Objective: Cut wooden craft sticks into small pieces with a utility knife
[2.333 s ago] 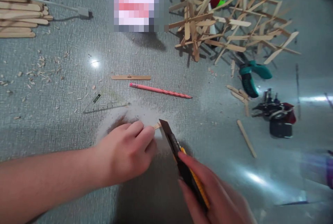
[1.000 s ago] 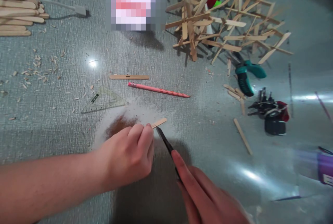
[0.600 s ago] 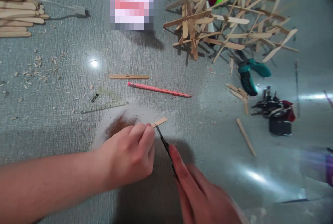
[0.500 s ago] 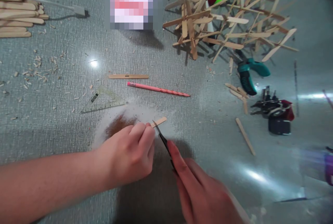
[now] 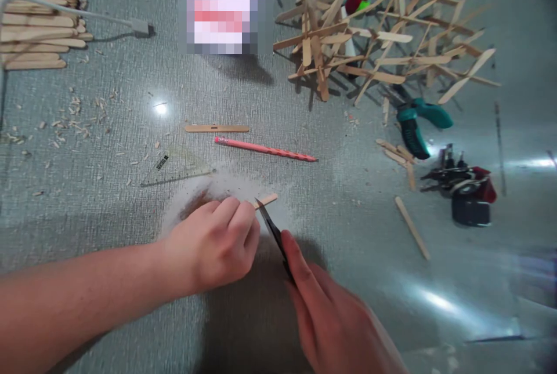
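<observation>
My left hand (image 5: 217,243) is closed round a wooden craft stick (image 5: 267,200), whose rounded end sticks out to the right of the fingers. A dark, narrow-bladed tool (image 5: 273,229) is gripped in my right hand (image 5: 328,304), the index finger stretched along it. Its tip lies against the stick, just beside my left hand. Whitish dust (image 5: 174,217) and a brown patch spread on the table behind my left hand. Above them are a clear triangular ruler (image 5: 178,177), a pink pencil (image 5: 265,149) and a stick with a small dark slot (image 5: 216,129).
Crossed craft sticks (image 5: 322,66) form a tangled structure at the upper right. Teal-handled pliers (image 5: 413,130), dark clips (image 5: 452,171) and a loose stick (image 5: 412,228) lie at the right. Stacked sticks (image 5: 39,32) and a white cable (image 5: 87,11) are upper left, above scattered shavings.
The view has shifted slightly, so the items at the left sit a little farther right. Both hands keep their hold, and the blade tip has moved slightly up and left against the stick.
</observation>
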Motion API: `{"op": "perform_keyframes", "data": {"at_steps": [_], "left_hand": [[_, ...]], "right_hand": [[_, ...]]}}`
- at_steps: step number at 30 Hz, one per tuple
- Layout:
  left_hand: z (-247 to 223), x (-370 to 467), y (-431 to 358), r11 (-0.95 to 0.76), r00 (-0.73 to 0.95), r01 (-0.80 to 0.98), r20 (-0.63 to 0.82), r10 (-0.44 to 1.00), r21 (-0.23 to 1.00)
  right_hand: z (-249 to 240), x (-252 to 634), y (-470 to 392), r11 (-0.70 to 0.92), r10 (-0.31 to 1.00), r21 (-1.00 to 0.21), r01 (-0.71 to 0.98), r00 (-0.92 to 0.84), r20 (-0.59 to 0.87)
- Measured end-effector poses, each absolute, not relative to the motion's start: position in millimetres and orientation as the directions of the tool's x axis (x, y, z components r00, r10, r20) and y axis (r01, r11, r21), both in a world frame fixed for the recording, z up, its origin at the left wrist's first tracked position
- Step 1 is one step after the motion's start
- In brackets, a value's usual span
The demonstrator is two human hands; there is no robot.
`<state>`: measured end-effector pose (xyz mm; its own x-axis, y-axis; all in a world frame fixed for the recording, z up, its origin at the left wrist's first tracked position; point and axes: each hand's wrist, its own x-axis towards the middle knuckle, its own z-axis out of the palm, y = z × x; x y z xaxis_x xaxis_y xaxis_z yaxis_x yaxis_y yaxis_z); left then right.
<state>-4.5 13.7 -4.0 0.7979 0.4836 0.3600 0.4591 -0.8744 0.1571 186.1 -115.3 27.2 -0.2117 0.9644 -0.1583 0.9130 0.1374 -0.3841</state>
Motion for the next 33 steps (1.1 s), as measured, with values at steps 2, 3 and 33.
{"op": "perform_keyframes", "data": {"at_steps": [2,3,33], "left_hand": [[-3.3,-4.8,15.2,-0.871,0.797,0.464,0.353,0.49,0.161],[-2.9,-4.8,16.0,-0.87,0.796,0.465,0.352,0.492,0.163],[-5.4,-3.6,17.1,-0.904,0.802,0.404,0.422,0.424,0.14]], "right_hand": [[26.9,186.1,-115.0,0.128,0.966,-0.419,0.899,-0.209,-0.153],[27.0,186.2,-114.2,0.124,0.966,-0.431,0.894,-0.207,-0.152],[43.0,178.1,-104.6,0.176,0.953,-0.259,0.95,-0.23,-0.199]]}}
